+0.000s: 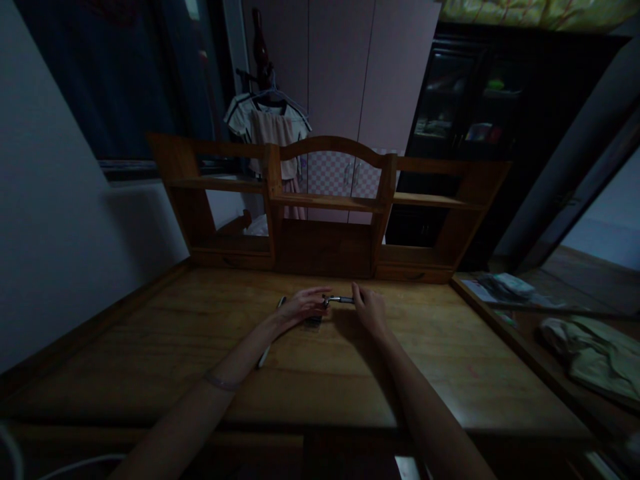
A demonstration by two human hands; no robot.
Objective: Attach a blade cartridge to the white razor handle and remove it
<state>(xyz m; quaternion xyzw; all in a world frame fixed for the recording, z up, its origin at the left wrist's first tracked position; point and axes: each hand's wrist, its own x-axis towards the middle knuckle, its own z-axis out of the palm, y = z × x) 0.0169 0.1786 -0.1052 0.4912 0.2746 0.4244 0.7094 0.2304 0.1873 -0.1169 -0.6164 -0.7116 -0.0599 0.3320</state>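
Both of my hands rest near the middle of a wooden desk point(150, 347). My right hand point(371, 308) pinches one end of a small metal tool point(339, 300) with a slim shaft. My left hand point(303, 305) has its fingers at the tool's other end, above a small dark object point(313, 322) lying on the desk. A white pen-like stick point(265, 353) lies on the desk under my left forearm. A thin band circles my left wrist. The room is dim, and I cannot make out the tool's details.
A wooden shelf unit point(327, 200) stands along the desk's back edge. Clothes hang on a stand point(270, 120) behind it, before pink wardrobe doors. A dark glass cabinet point(465, 113) is at the back right. Cloth and papers point(590, 347) lie on a lower surface to the right.
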